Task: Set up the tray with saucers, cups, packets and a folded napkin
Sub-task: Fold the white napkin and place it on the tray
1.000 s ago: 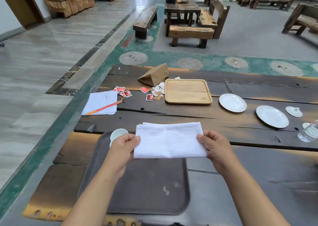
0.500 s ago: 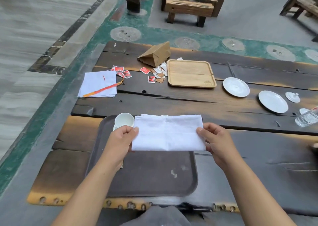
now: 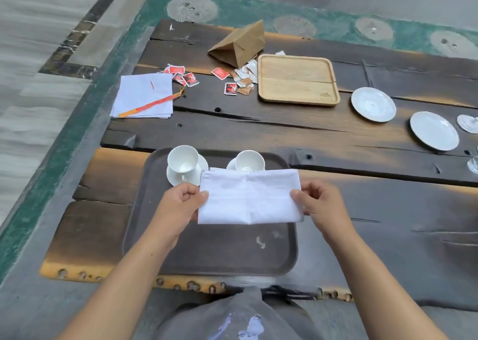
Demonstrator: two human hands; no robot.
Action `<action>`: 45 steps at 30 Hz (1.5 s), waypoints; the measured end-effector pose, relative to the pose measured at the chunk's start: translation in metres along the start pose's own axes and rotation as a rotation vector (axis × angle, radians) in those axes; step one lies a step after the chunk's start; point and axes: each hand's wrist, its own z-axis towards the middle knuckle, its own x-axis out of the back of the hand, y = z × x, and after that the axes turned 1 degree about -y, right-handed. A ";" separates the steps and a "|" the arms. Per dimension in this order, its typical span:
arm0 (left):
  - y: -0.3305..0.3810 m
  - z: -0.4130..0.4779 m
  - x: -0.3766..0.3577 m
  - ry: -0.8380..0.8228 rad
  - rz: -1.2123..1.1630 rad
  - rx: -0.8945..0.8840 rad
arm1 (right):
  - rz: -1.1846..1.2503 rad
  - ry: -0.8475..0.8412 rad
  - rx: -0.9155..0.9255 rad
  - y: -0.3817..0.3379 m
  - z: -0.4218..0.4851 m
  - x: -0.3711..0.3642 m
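Both forearms reach forward over the dark tray [image 3: 144, 236], wrists level. The left hand [image 3: 181, 205] pinches the left edge of the folded white napkin [image 3: 248, 197], thumb on top, fingers curled beneath; the right hand [image 3: 320, 205] pinches its right edge the same way. The napkin is stretched flat between them above the tray. Just beyond the left hand a cup [image 3: 182, 158] sits on a saucer [image 3: 172, 176]; a second cup [image 3: 249, 159] stands beyond the napkin.

Napkin [image 3: 249, 197] hides lower half of right cup [image 3: 249, 160] and its saucer; glass [image 3: 473, 162] and lid [image 3: 468, 123] cut by right edge; packet [image 3: 230, 88] print unreadable.
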 end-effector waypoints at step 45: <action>-0.125 0.031 -0.020 -0.006 0.336 0.284 | -0.403 0.056 -0.257 0.144 -0.005 -0.017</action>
